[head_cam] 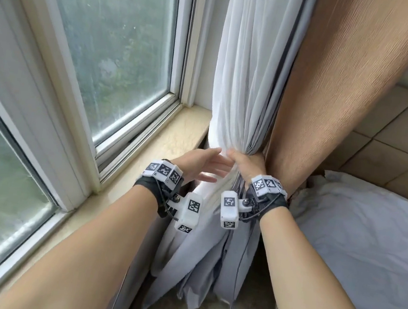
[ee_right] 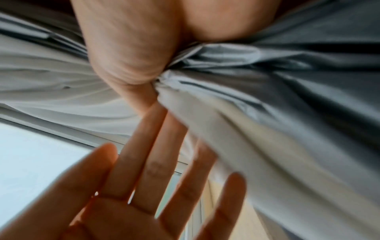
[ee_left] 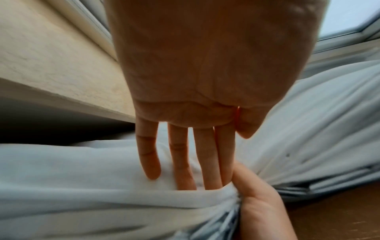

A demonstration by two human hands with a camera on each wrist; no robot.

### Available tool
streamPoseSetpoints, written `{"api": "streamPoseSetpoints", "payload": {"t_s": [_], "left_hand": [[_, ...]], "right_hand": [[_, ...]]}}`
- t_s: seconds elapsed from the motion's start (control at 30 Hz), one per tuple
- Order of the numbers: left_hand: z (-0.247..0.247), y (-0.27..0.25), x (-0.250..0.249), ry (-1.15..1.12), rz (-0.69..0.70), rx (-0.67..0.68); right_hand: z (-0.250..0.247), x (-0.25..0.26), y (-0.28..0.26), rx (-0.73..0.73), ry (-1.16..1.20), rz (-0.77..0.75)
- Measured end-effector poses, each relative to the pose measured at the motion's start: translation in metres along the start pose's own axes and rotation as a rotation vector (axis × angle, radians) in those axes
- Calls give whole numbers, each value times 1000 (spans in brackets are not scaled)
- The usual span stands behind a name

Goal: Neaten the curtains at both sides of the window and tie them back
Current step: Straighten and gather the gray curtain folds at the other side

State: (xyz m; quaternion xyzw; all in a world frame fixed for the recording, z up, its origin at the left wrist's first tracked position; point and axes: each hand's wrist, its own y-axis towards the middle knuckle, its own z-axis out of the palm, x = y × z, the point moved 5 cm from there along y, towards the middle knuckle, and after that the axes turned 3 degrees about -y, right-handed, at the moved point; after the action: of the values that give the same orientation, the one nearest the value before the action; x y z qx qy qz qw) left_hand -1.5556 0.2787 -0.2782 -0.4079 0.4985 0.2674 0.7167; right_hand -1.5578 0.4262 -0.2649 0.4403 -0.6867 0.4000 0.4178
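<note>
A white sheer curtain (head_cam: 244, 81) with a grey lining hangs at the right side of the window, gathered into a bunch. My right hand (head_cam: 244, 164) grips the bunch at sill height, its fingers curled round the folds (ee_right: 185, 76). My left hand (head_cam: 209, 164) lies open beside it, straight fingers (ee_left: 185, 162) resting flat on the white cloth and touching the right hand's thumb (ee_left: 244, 178). A brown outer curtain (head_cam: 339, 81) hangs just right of the white one. No tie-back shows in any view.
The window (head_cam: 113, 44) with its white frame fills the left. A beige stone sill (head_cam: 174, 137) runs under it. A bed with pale sheets (head_cam: 368, 243) lies to the right. Tiled wall (head_cam: 404, 135) behind it. Curtain hems pool on the floor (head_cam: 197, 271).
</note>
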Motion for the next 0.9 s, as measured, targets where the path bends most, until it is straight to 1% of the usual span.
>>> {"api": "streamPoseSetpoints", "payload": {"t_s": [0.03, 0.1, 0.17, 0.2, 0.23, 0.3, 0.37, 0.4, 0.43, 0.5, 0.57, 0.63, 0.7, 0.8, 0.83, 0.9], "left_hand": [[-5, 2, 0, -9, 5, -42], [-19, 8, -5, 32, 50, -202], [-36, 20, -10, 125, 128, -356], [-41, 26, -12, 180, 162, -395], [-43, 32, -14, 235, 178, -388], [-41, 42, -14, 328, 166, -280], [-36, 47, -14, 320, 171, -195], [-34, 49, -14, 296, 193, -175], [-32, 50, -15, 280, 229, -171], [-33, 53, -14, 259, 271, -203], [-37, 53, -9, 184, 269, -236], [-42, 52, -7, 87, 275, -257], [-42, 48, -7, 38, 251, -223], [-30, 51, -2, 37, 126, -29], [-29, 53, 0, 68, 104, 8], [-29, 53, 0, 116, 108, -4]], "right_hand": [[-1, -3, 3, -2, -7, -17], [-4, -10, 9, 33, 1, 1], [-9, -15, 11, 82, 44, 18], [-12, -17, 13, 120, 60, 22], [-14, -18, 12, 160, 66, 27], [-16, -21, 10, 224, 95, 33], [-19, -23, 10, 235, 128, 33], [-20, -25, 13, 225, 137, 36], [-21, -24, 12, 217, 140, 44], [-20, -26, 15, 193, 148, 58], [-19, -26, 15, 139, 159, 58], [-16, -24, 13, 117, 166, 57], [-10, -22, 9, 163, 161, 76], [-1, -19, 0, 298, 150, 102], [1, -18, -2, 334, 161, 109], [4, -19, -4, 363, 201, 139]]}}
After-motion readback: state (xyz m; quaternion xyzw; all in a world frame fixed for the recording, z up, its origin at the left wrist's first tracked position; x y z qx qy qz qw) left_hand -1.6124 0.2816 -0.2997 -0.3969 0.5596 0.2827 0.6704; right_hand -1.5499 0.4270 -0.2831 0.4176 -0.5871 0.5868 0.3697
